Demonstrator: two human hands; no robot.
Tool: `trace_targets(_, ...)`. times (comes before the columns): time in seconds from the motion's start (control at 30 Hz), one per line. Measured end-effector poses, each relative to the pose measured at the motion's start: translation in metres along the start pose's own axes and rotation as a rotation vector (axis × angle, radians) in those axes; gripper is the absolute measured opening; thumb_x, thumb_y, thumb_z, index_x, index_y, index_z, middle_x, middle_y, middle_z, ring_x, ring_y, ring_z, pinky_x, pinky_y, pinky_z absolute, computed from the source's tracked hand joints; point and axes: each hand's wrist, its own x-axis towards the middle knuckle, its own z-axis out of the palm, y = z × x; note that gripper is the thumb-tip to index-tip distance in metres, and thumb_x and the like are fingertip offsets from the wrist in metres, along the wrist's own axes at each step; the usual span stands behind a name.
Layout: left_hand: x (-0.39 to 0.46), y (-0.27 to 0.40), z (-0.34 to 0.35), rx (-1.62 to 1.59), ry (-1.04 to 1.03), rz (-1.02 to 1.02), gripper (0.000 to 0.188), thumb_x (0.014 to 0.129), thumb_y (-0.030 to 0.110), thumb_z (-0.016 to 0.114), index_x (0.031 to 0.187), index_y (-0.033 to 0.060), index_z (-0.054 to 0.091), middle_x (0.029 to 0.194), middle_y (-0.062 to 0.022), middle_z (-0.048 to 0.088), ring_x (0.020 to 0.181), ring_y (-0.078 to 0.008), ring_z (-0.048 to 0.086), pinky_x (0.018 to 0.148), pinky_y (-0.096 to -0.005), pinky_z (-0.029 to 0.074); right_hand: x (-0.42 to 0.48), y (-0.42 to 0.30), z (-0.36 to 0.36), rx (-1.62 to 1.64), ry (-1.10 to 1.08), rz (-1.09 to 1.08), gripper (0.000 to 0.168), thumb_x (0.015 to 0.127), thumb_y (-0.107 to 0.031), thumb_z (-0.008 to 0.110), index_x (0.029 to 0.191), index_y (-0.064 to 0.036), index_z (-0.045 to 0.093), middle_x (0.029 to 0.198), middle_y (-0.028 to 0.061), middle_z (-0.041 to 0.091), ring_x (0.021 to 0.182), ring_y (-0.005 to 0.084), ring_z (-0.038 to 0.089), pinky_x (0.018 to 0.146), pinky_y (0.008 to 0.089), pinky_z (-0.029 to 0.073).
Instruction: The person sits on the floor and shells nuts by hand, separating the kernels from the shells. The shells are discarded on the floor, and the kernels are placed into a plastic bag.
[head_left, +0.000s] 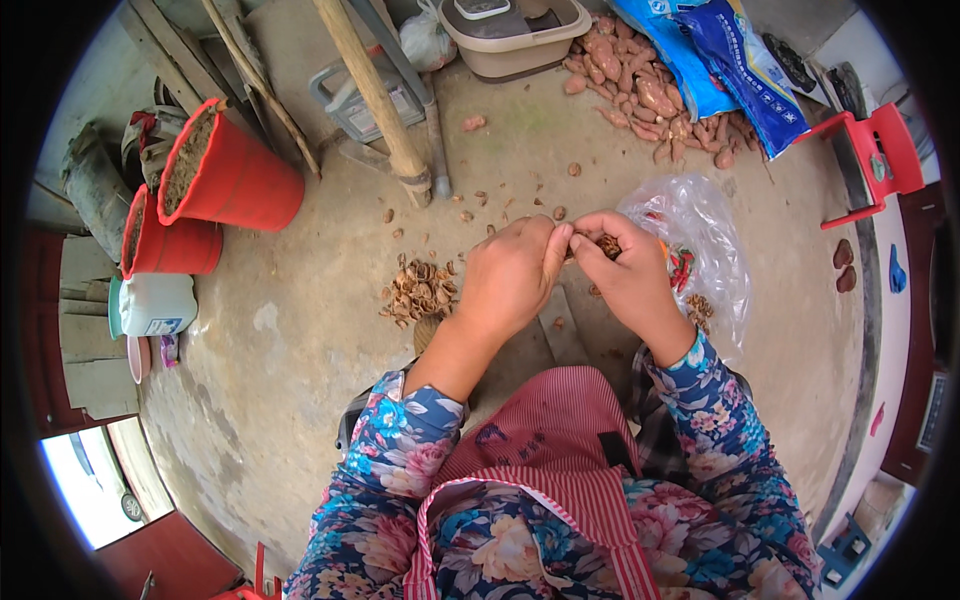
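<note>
My left hand (517, 266) and my right hand (626, 262) meet in front of me, thumbs and fingertips close together. Between the fingers of my right hand shows a piece of walnut (607, 245), partly hidden by them. The fingers of my left hand curl inward, and whether they grip a piece too is hidden. A pile of broken walnut shells (421, 291) lies on the floor left of my left hand. Right of my right hand, a clear plastic bag (724, 247) lies spread out, with red chili peppers (681, 271) and shelled walnut kernels (699, 309) at it.
Shell bits and a walnut (574, 169) lie scattered beyond my hands. Sweet potatoes (652, 94) are heaped at the back right beside a beige plastic tub (514, 45). A wooden handle (375, 97) leans near a plastic jug (367, 105). Red buckets (247, 180) stand at left, a red chair (885, 157) at right.
</note>
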Motion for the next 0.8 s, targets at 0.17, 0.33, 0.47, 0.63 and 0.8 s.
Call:
trace_targets(0.17, -0.004, 0.009, 0.009, 0.126, 0.106, -0.067, 0.029, 0.093, 0.026, 0.049, 0.076, 0.0035, 0.054, 0.067, -0.0156, 0.059, 0.060, -0.0366, 0.059, 0.054, -0.0441, 0.048, -0.002, 0.010, 0.023, 0.276, 0.023, 0.157, 0.025, 0.092, -0.025, 0.057, 0.089, 0.000, 0.057, 0.070, 0.0012, 0.056, 0.063, 0.0043, 0.050, 0.051, 0.0192, 0.041)
trace_targets(0.33, -0.003, 0.014, 0.008, -0.117, 0.054, -0.185, 0.031, 0.095, 0.025, 0.045, 0.076, 0.0024, 0.055, 0.065, -0.0183, 0.060, 0.060, -0.0375, 0.059, 0.054, -0.0451, 0.047, -0.005, 0.012, 0.027, 0.271, 0.128, 0.029, 0.025, 0.095, -0.023, 0.051, 0.086, 0.000, 0.056, 0.067, 0.0013, 0.055, 0.057, 0.0061, 0.050, 0.050, 0.0206, 0.041)
trace_targets(0.47, -0.004, 0.016, 0.002, -0.211, 0.030, -0.191, 0.031, 0.095, 0.024, 0.045, 0.077, 0.0009, 0.056, 0.062, -0.0197, 0.058, 0.060, -0.0387, 0.058, 0.053, -0.0459, 0.046, -0.006, 0.009, 0.027, 0.149, 0.150, -0.097, 0.022, 0.095, -0.019, 0.049, 0.087, 0.000, 0.056, 0.065, 0.0016, 0.054, 0.055, 0.0064, 0.050, 0.050, 0.0215, 0.041)
trace_targets(0.63, -0.006, 0.020, -0.003, -0.249, 0.078, -0.149, 0.029, 0.095, 0.020, 0.046, 0.078, -0.0009, 0.056, 0.061, -0.0204, 0.057, 0.058, -0.0395, 0.058, 0.053, -0.0458, 0.046, -0.007, 0.005, 0.025, 0.160, 0.109, -0.134, 0.021, 0.095, -0.018, 0.049, 0.089, 0.000, 0.057, 0.066, 0.0011, 0.054, 0.055, 0.0055, 0.049, 0.050, 0.0214, 0.042)
trace_targets(0.8, -0.007, 0.022, -0.004, -0.257, 0.118, -0.115, 0.027, 0.094, 0.019, 0.047, 0.082, -0.0021, 0.058, 0.062, -0.0212, 0.058, 0.059, -0.0395, 0.058, 0.053, -0.0452, 0.046, -0.011, 0.002, 0.024, 0.192, 0.105, -0.135, 0.022, 0.095, -0.020, 0.050, 0.091, 0.000, 0.058, 0.069, -0.0001, 0.055, 0.056, 0.0044, 0.049, 0.050, 0.0199, 0.041)
